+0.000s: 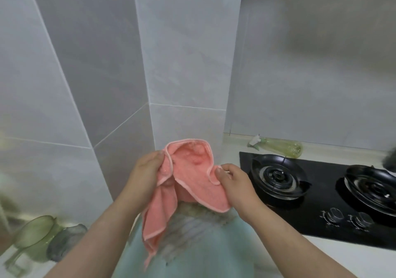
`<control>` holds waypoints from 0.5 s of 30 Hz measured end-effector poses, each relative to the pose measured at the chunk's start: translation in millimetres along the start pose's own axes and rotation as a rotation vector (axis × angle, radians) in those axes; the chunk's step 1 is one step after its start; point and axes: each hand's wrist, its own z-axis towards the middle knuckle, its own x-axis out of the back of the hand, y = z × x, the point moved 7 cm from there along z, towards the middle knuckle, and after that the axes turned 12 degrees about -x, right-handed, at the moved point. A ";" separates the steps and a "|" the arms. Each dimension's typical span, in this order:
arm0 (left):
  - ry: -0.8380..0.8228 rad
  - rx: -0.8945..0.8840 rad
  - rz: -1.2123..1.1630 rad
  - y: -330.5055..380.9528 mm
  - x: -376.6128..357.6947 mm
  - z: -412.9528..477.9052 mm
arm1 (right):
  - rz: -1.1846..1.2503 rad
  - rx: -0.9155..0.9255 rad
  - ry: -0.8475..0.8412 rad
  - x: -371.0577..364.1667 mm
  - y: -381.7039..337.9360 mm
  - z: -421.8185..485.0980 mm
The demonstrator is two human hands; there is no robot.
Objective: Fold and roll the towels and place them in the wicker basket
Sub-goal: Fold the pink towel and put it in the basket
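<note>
At the near left I see blurred green (35,232) and grey (64,243) plastic pieces. The left hand (147,170) pinches the pink towel (192,183) by its left edge. The towel hangs crumpled in the air, above a teal towel (203,256) and a striped towel (188,228). The right hand (233,181) pinches its right edge, thumb on top. Further right, a black hob (317,220) sits in the bench (353,262), with a green spray bottle (280,147) lying beyond it.
</note>
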 end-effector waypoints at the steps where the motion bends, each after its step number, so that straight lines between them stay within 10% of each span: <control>1: -0.006 0.014 -0.013 5.7 0.9 -9.3 | 0.015 0.001 -0.020 0.8 -3.4 -10.9; 10: -0.188 0.391 -0.274 -17.3 -23.0 -97.1 | 0.238 -0.182 -0.207 -17.7 2.4 -76.0; 15: -0.391 0.246 0.001 -30.7 -25.4 -121.4 | 0.441 -0.293 -0.237 -26.9 24.6 -92.3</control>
